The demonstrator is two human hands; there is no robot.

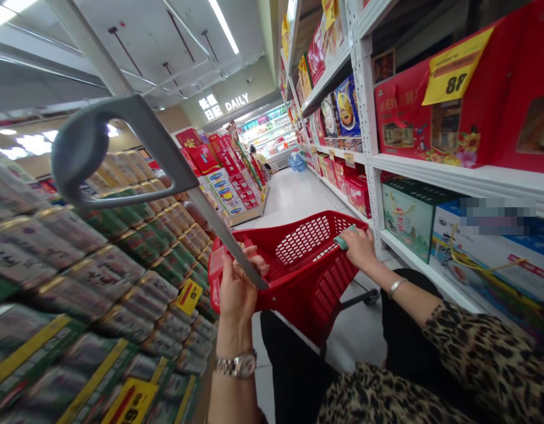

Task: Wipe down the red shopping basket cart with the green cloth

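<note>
A red plastic rolling shopping basket [338, 288] with perforated sides stands in front of my legs. From its near left side a grey handle pole [219, 221] rises at a slant to a looped grey handle [159, 138] at upper left. My left hand [239, 282] is closed around the lower part of that pole, its fingers curled behind it. At the basket's right rim, my right hand [360, 247] is closed on a small pale green piece [341, 241]. Whether that piece belongs to the basket, I cannot tell. Little of the basket's inside shows.
White shelves [457, 168] with red gift boxes [413, 118] run along the right. Stacked can packs [90, 288] with yellow price tags crowd the left. The white floor aisle [289, 191] leads past a display stand [232, 191] towards a lit fridge wall [272, 132].
</note>
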